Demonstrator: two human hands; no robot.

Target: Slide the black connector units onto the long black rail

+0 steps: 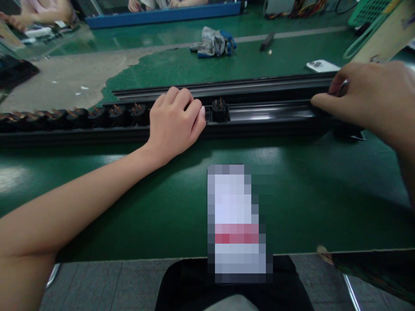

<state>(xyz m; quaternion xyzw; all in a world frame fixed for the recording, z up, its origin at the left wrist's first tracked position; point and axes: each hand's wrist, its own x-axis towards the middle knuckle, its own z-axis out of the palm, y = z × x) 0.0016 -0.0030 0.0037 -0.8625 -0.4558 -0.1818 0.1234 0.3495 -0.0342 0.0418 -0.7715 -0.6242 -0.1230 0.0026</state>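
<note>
A long black channel (266,127) lies across the green table, with a row of round black sockets (113,113) with copper prongs set along its left part. My left hand (177,119) is closed over the row, fingers curled down onto a black socket that it mostly hides. Just right of it, another socket (219,110) stands upright in the channel, prongs up. Toward the channel's right end, my right hand (372,93) is closed with the thumb against the channel; its fingertips are partly hidden. Behind runs a second black strip (259,86).
A pixelated phone-shaped item (233,207) lies near the front edge. Farther back are grey-blue gloves (214,42), a small dark block (267,42), a white phone (322,65) and a green basket (369,17). Other people's hands (134,5) show beyond a blue bar (162,15).
</note>
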